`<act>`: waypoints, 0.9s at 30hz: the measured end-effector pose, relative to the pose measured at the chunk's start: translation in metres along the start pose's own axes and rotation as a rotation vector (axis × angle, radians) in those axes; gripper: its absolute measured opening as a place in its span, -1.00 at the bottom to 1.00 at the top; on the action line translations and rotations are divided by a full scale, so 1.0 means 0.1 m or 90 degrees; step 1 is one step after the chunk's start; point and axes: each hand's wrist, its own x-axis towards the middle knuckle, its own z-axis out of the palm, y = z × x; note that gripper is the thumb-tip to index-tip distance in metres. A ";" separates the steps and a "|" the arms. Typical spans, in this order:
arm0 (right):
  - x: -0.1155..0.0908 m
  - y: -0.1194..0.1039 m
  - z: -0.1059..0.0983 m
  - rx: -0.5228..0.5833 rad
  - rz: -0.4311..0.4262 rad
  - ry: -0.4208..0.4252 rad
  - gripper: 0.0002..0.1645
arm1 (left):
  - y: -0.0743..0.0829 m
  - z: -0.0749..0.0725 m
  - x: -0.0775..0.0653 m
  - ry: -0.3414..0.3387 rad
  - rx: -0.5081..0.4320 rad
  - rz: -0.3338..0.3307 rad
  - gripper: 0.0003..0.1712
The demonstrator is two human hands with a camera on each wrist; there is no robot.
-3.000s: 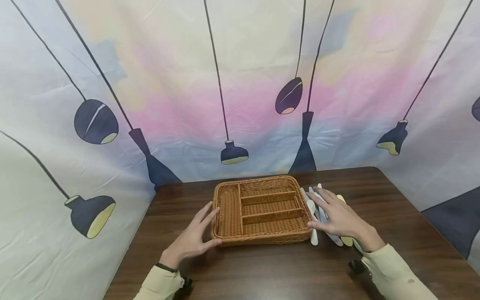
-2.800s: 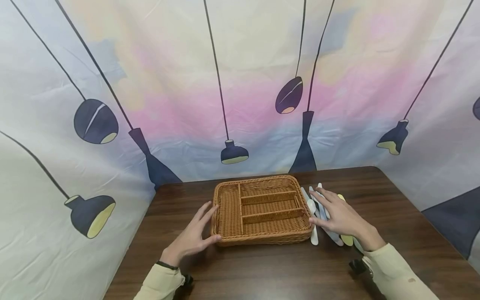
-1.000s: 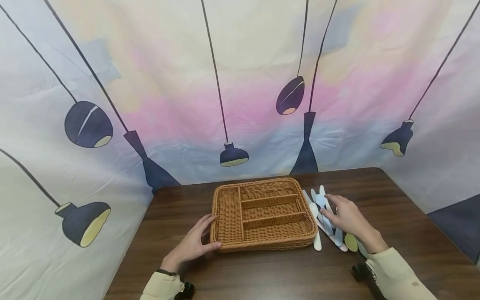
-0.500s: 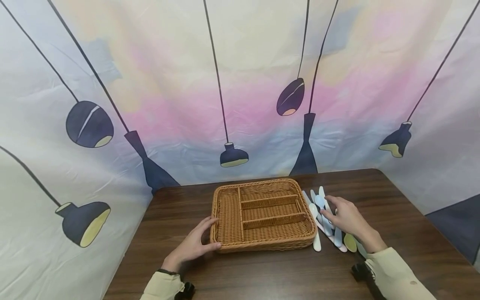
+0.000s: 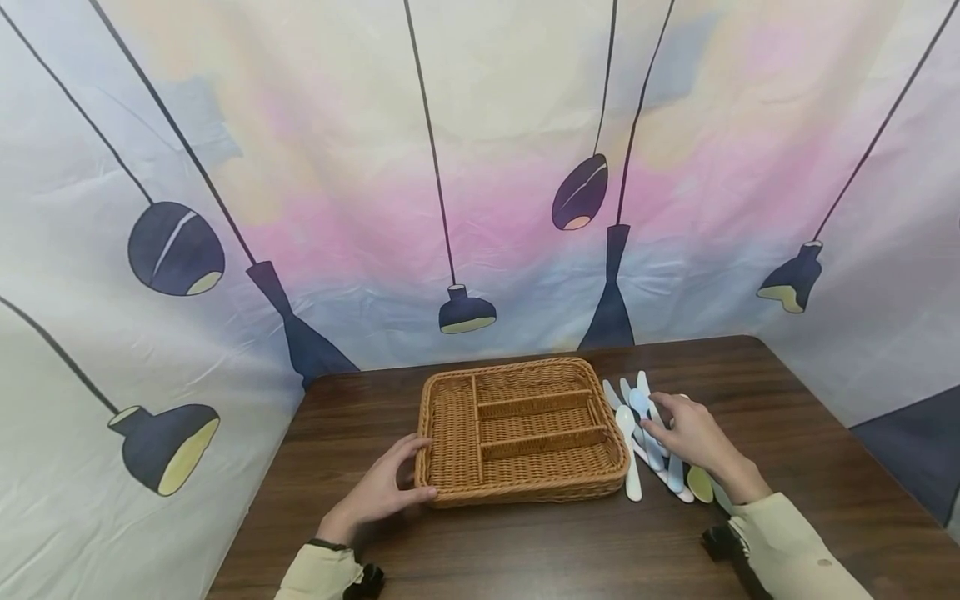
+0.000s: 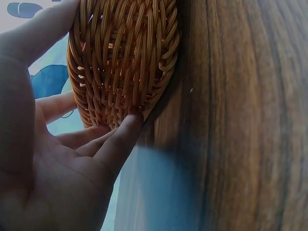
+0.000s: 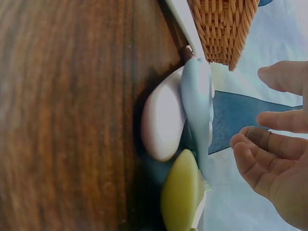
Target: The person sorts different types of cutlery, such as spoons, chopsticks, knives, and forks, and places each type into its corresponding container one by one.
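Note:
A brown wicker basket [image 5: 525, 492] with divided compartments sits on the table. My left hand [image 5: 375, 492] holds its left end, thumb at the near corner and other fingers along the end wall; the left wrist view shows fingertips against the weave [image 6: 120, 62]. Right of the basket lies a loose pile of cutlery, with a white spoon [image 5: 628, 454] nearest to it and a yellow-green piece [image 5: 701, 483] farther right. Over this pile hovers my right hand [image 5: 697, 437], its fingers loosely bent. In the right wrist view, that hand [image 7: 284, 149] stands apart from the yellow-green piece [image 7: 180, 192].
The dark wooden table [image 5: 487, 550] runs up to a fabric backdrop [image 5: 510, 167] printed with hanging lamps. Pale blue and white cutlery overlaps in the pile, partly hidden under my right hand.
My right hand has left the basket's right side and moved rightward over the cutlery. In the last half second, the basket and my left hand have shifted slightly left.

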 end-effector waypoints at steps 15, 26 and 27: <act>0.06 0.12 0.08 0.016 0.023 -0.041 -0.31 | -0.06 0.01 -0.01 0.007 -0.023 0.018 -0.09; 0.07 0.15 0.09 -0.013 0.057 -0.061 -0.31 | -0.04 0.02 -0.01 -0.002 -0.040 0.021 -0.09; 0.07 0.15 0.09 -0.015 0.059 -0.063 -0.30 | -0.04 0.02 0.00 -0.001 -0.040 0.021 -0.09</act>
